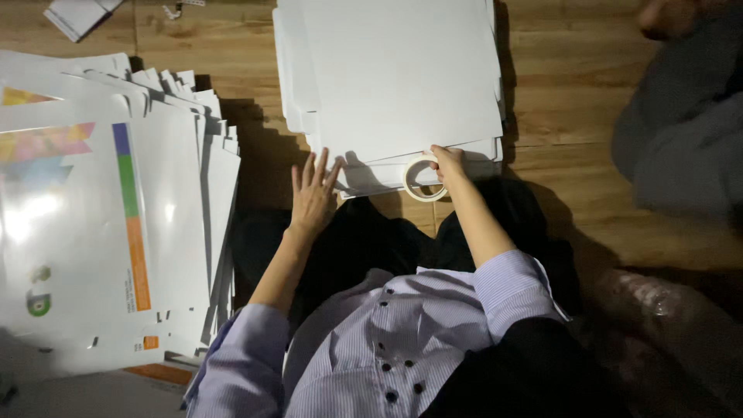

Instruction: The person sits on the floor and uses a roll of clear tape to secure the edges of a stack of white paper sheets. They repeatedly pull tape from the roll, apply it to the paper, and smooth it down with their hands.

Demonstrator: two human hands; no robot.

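A stack of plain white flat cardboard sheets (395,77) lies on the wooden floor in front of me. My right hand (449,164) grips a roll of pale tape (419,179) at the stack's near edge. My left hand (313,195) hovers open, fingers spread, just left of the stack's near corner, over my dark trousers. My striped shirt sleeves are rolled up.
A fanned pile of glossy white printed box blanks (108,209) with coloured stripes lies to the left. Another person in dark clothing (681,131) sits at the right. A small white box (77,14) lies at the top left. Wooden floor (565,77) shows between.
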